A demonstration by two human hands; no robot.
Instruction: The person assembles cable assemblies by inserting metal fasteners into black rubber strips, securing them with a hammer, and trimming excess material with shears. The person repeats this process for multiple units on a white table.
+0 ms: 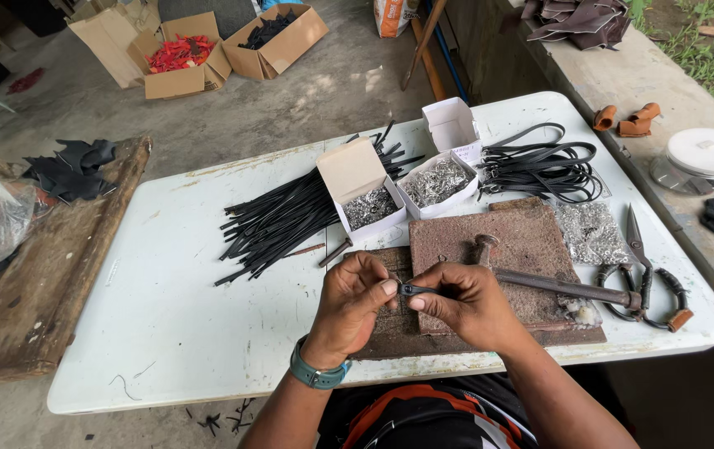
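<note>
A thin black strip [418,290] is pinched tight between the closed fingers of the left hand [355,298] and the right hand [467,303], near the brown block [523,241], and is best kept straight and held firmly.

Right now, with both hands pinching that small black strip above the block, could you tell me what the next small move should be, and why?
Probably lower the black strip onto the rusty metal block in front. Both the left hand and the right hand pinch it in the air, so neither is free for the hammer, which lies on the block by the right hand.
</note>
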